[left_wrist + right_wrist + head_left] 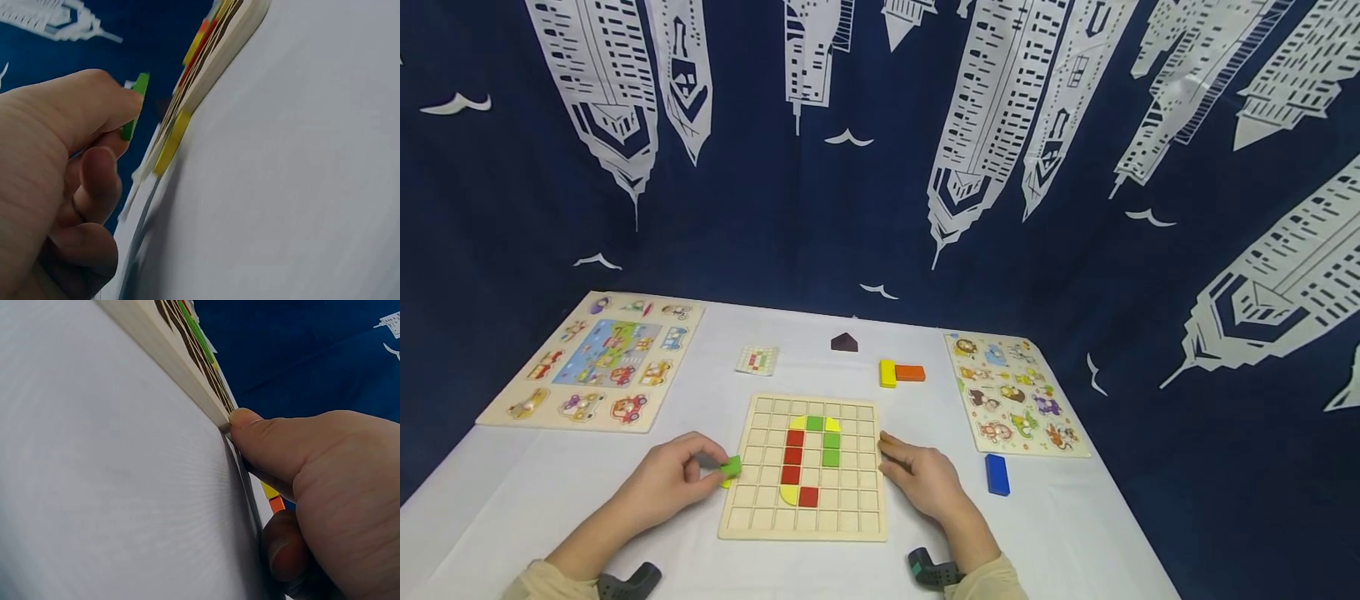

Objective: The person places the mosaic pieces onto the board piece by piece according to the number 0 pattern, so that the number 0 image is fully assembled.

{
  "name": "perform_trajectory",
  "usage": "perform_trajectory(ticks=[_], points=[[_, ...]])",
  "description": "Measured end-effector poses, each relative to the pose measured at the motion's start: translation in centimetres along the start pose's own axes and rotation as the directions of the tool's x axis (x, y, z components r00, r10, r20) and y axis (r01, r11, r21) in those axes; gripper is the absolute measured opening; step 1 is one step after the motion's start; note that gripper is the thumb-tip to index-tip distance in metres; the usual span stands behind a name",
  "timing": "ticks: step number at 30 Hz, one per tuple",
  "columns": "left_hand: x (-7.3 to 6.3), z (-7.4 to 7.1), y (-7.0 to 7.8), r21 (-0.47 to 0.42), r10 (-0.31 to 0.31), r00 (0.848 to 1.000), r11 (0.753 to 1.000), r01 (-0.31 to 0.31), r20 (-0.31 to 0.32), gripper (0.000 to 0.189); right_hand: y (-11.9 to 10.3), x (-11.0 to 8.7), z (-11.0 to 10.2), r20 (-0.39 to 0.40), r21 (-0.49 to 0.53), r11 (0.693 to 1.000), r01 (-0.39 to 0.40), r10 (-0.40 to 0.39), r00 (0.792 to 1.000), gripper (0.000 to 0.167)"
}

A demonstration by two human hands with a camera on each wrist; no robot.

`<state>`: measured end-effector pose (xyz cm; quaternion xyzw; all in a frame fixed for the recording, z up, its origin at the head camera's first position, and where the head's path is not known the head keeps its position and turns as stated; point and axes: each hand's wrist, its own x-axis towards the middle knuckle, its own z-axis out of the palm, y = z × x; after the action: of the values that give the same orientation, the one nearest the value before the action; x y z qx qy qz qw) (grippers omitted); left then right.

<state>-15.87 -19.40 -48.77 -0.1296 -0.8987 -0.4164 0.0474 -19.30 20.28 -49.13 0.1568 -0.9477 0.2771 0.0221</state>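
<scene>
My left hand pinches a green square tile between thumb and fingertips, beside the left edge of a wooden grid board. In the left wrist view that green tile stands on edge in the grip. A yellow piece lies against the board's side, just below it. On the grid, red tiles, green tiles and yellow rounded corner pieces form a partial outline. My right hand touches the board's right edge with its thumb and fingertips; the thumb sits right at the rim.
Behind the board lie a small pattern card, a dark pointed block, a yellow block and an orange block. A blue block is at the right. Picture puzzles flank the board, left and right.
</scene>
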Motion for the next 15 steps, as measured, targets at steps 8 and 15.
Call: perform_trajectory(ticks=[8, 15], points=[[1.2, 2.6, 3.0, -0.061, 0.179, 0.976, 0.983, -0.173, 0.120, 0.019, -0.1, 0.2, -0.1, 0.001, -0.002, 1.000, -0.005, 0.005, 1.000, 0.040], [3.4, 5.2, 6.3, 0.094, 0.272, 0.944, 0.952, -0.293, 0.188, 0.013, -0.1, 0.2, 0.0, 0.003, 0.006, 1.000, -0.005, 0.005, 1.000, 0.040]])
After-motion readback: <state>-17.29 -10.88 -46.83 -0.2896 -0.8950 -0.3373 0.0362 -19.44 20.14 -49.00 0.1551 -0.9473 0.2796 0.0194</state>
